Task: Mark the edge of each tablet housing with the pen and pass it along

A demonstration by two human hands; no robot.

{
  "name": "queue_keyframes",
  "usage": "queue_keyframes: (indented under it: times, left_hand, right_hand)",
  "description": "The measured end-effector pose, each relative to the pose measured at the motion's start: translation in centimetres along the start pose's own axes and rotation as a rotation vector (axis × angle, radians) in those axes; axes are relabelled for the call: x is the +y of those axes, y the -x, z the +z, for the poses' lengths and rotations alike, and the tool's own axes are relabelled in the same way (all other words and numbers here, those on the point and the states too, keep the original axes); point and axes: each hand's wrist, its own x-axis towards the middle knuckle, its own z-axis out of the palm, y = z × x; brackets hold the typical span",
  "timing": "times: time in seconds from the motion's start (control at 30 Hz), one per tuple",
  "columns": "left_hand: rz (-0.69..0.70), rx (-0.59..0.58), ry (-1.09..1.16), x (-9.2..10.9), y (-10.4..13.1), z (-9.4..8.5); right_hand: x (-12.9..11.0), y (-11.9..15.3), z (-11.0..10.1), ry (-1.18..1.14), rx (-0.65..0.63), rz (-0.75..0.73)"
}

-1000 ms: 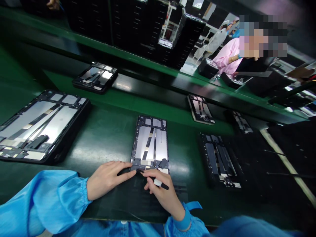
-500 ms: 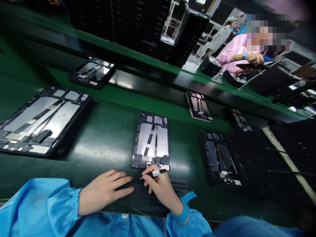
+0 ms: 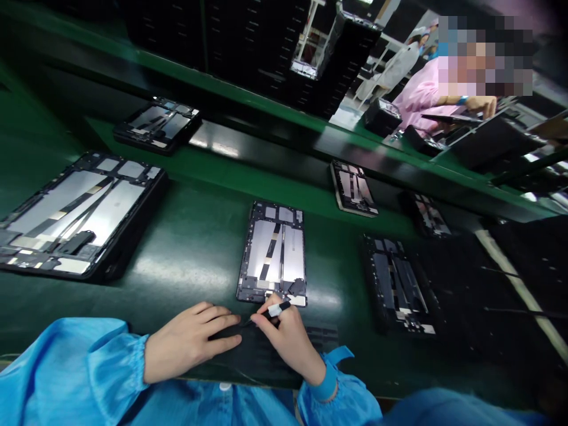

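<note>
In the head view, my right hand (image 3: pixel 288 334) pinches slim black tweezers (image 3: pixel 278 308) with a white wrap near the rear end. Their tip points down-left at a dark sheet (image 3: pixel 323 337) on the bench, close to my left fingertips. My left hand (image 3: pixel 195 340) rests palm down with fingers stretched out over that sheet's left side; the fingertips touch it. Just beyond my right hand lies a tablet (image 3: pixel 276 251) with its back off, showing a silver battery, black flex cables and a dark frame. My right fingers overlap its lower edge.
A larger-looking stack of opened tablets (image 3: pixel 80 213) stands at the left, another tablet (image 3: pixel 160 123) behind it. More opened tablets (image 3: pixel 354 188) lie at the back right and right (image 3: pixel 399 287). A green shelf (image 3: pixel 248 97) holds black stacks. Across it, a person in pink (image 3: pixel 417 94) handles a dark panel.
My right hand has tilted the tweezers, their tip shifting slightly left toward my left fingertips. My left hand stays put. The view has shifted a little, and the person opposite has raised a hand slightly.
</note>
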Motion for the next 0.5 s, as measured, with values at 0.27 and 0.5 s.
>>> queue_keyframes:
  times: [0.27, 0.5]
  left_hand:
    - [-0.008, 0.063, 0.042, -0.2, -0.8, -0.7]
    - [0.004, 0.195, -0.1, -2.9, -2.8, -0.7]
  right_hand:
    - [-1.1, -1.5, -3.4, -0.42, 0.047, 0.13]
    - [-2.5, -6.8, -3.9, -0.355, -0.17, 0.246]
